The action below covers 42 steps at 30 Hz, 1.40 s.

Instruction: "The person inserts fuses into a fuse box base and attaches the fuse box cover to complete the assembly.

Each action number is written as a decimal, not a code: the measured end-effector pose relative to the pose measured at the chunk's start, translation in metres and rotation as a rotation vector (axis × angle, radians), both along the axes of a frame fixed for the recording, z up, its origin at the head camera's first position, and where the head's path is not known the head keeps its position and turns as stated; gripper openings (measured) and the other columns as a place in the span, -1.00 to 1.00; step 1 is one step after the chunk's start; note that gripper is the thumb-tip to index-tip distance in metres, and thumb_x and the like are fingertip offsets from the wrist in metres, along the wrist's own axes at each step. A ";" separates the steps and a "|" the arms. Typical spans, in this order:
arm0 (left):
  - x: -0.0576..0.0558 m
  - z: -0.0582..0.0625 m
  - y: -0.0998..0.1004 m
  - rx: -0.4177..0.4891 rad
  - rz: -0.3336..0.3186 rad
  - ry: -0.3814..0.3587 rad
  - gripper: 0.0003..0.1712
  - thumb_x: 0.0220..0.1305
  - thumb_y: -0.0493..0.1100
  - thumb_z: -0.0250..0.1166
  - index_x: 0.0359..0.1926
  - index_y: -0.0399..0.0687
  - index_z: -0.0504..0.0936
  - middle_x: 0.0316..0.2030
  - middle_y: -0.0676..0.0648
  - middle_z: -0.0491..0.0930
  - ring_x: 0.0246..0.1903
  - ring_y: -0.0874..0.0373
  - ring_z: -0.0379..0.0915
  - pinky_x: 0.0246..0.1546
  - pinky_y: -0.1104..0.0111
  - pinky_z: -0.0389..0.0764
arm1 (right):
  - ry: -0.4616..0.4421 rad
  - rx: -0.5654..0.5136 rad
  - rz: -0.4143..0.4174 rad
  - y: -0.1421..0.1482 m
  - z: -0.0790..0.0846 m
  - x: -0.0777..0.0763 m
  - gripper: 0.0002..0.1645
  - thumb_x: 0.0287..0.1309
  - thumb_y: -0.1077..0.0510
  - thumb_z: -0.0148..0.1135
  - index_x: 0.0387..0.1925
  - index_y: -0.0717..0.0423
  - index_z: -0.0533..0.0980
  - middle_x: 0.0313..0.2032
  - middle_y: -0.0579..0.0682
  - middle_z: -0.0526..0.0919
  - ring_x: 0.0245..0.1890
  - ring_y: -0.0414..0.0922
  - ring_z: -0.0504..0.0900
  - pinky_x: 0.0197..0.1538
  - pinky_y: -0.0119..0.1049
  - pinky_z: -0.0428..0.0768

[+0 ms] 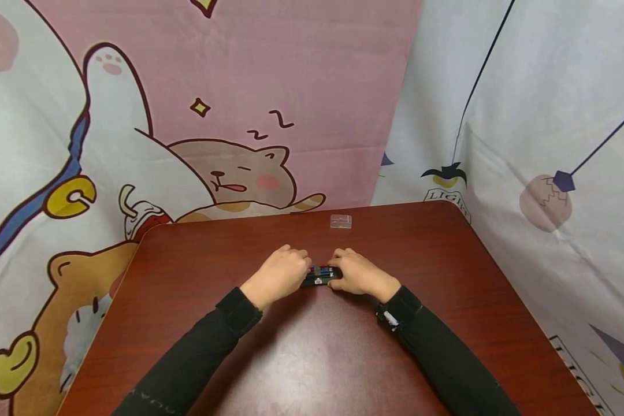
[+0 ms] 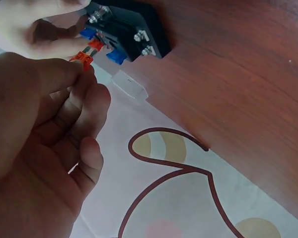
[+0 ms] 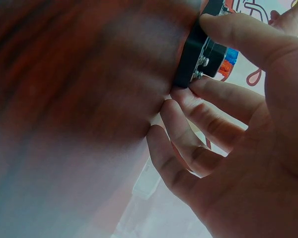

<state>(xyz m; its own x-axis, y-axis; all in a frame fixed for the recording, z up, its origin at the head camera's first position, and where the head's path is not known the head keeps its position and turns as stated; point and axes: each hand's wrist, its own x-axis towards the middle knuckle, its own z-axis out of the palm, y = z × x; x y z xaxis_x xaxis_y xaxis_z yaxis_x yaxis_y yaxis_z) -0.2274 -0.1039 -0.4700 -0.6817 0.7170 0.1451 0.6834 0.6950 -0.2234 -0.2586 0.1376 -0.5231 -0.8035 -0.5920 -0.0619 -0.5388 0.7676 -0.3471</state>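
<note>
Black fuse block [image 1: 319, 281] sits on the wood-toned worktop [image 1: 296, 370], between the two hands, with metal terminals and coloured fuses along its top. Blue fuse [image 2: 116, 56] stands seated in it, close to further blue and orange-red ones. Just above that row, the left hand [image 1: 281, 274] has its grip pinching an orange fuse [image 2: 83, 58], metal prongs pointing at the block; whether they touch it, I cannot tell. The right hand [image 1: 363, 271] has its grip closed around the block's right end, thumb on one side, fingertips opposite. Well beyond lies a clear plastic piece [image 1: 341, 221] near the far edge, before a cartoon-printed cloth [image 1: 333, 86].
</note>
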 end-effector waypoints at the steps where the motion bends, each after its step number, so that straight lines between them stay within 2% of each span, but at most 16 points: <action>1: 0.000 -0.001 0.000 -0.002 0.000 -0.002 -0.91 0.49 -0.15 0.46 -0.18 -0.03 0.86 -0.31 0.02 0.74 -0.31 0.13 0.71 -0.19 0.21 0.59 | 0.000 -0.001 0.001 0.000 0.000 0.000 -0.34 0.33 -0.12 0.55 0.32 0.13 0.69 0.14 -0.01 0.65 0.19 0.03 0.59 0.30 0.00 0.62; 17: -0.003 -0.015 0.006 -0.021 0.057 -0.016 -0.86 0.49 -0.07 0.48 -0.14 -0.01 0.88 -0.27 0.02 0.77 -0.28 0.14 0.70 -0.19 0.24 0.54 | 0.013 0.003 0.004 -0.001 0.001 0.001 -0.35 0.32 -0.11 0.55 0.32 0.11 0.70 0.14 -0.02 0.65 0.17 0.01 0.58 0.27 -0.03 0.62; 29: -0.006 -0.021 0.008 -0.007 0.056 -0.003 -0.85 0.52 -0.06 0.46 -0.17 0.01 0.89 -0.28 0.04 0.79 -0.29 0.13 0.72 -0.23 0.26 0.54 | 0.012 0.003 0.003 -0.001 0.002 0.001 -0.34 0.33 -0.11 0.55 0.33 0.13 0.69 0.15 0.01 0.66 0.17 0.02 0.59 0.27 -0.03 0.62; 36: -0.006 -0.021 0.008 0.051 0.038 0.006 -0.91 0.44 -0.08 0.52 -0.19 0.03 0.89 -0.30 0.05 0.78 -0.32 0.12 0.70 -0.21 0.25 0.61 | 0.006 -0.004 0.004 -0.001 0.003 0.002 -0.36 0.34 -0.09 0.55 0.32 0.14 0.69 0.15 0.01 0.66 0.17 0.02 0.59 0.26 -0.03 0.63; 42: -0.005 -0.022 0.010 0.075 0.028 0.004 -0.91 0.41 -0.14 0.53 -0.28 0.01 0.88 -0.36 0.06 0.76 -0.35 0.15 0.69 -0.23 0.25 0.59 | 0.004 0.000 0.001 0.000 0.003 0.002 -0.36 0.34 -0.10 0.56 0.32 0.12 0.69 0.15 0.00 0.65 0.15 0.01 0.58 0.24 -0.05 0.63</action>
